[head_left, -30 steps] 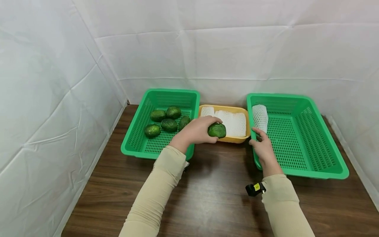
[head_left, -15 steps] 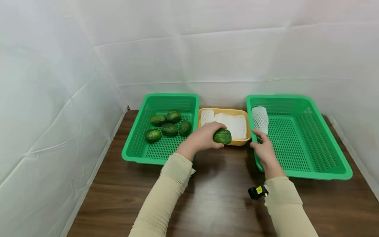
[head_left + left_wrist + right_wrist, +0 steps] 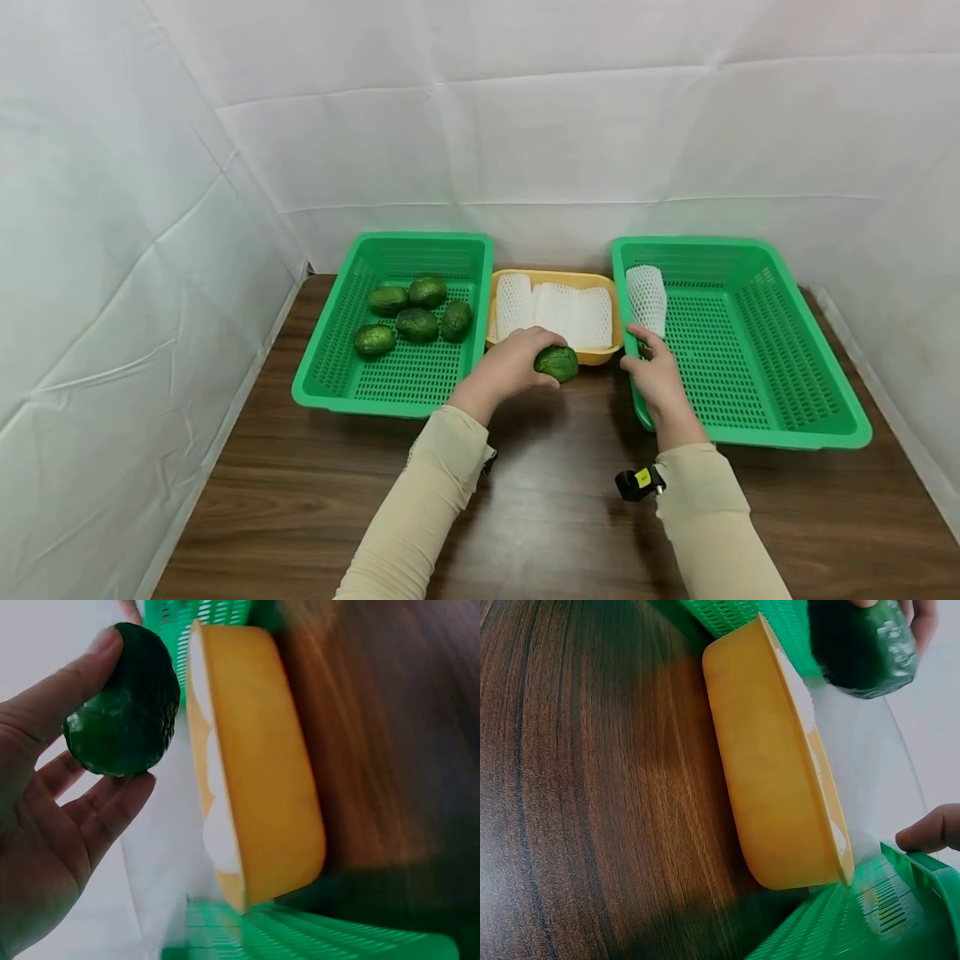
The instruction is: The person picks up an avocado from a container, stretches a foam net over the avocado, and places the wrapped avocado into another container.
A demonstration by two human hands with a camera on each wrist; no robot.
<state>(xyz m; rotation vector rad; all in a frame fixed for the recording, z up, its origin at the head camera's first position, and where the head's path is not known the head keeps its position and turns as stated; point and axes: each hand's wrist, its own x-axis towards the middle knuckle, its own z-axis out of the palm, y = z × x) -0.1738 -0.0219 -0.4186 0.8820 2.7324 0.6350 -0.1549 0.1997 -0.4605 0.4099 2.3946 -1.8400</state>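
Green and wrinkled, an avocado (image 3: 557,364) sits in the left hand (image 3: 512,364), near the yellow tray (image 3: 596,357), in the head view; the right hand (image 3: 657,372), thumb and finger parted, is by the right basket (image 3: 787,438). Left wrist view: thumb and fingers grip the avocado. Right wrist view: contact between right hand and basket is unclear.

The avocado (image 3: 557,364) in my left hand (image 3: 510,371) has rough, pebbly skin with glossy highlights. The table surface (image 3: 540,517) is brown wood grain, smooth, with a soft sheen. Toward its left edge stands a green basket (image 3: 360,406) of smooth, perforated plastic; a matching basket (image 3: 787,439) stands toward the right edge. Between them, near the far edge, the yellow tray (image 3: 262,765) looks like smooth plastic, holding matt white foam netting (image 3: 573,317). Beyond that edge hangs a creased white sheet (image 3: 562,133). My sleeves (image 3: 420,492) are wrinkled, matt cloth.
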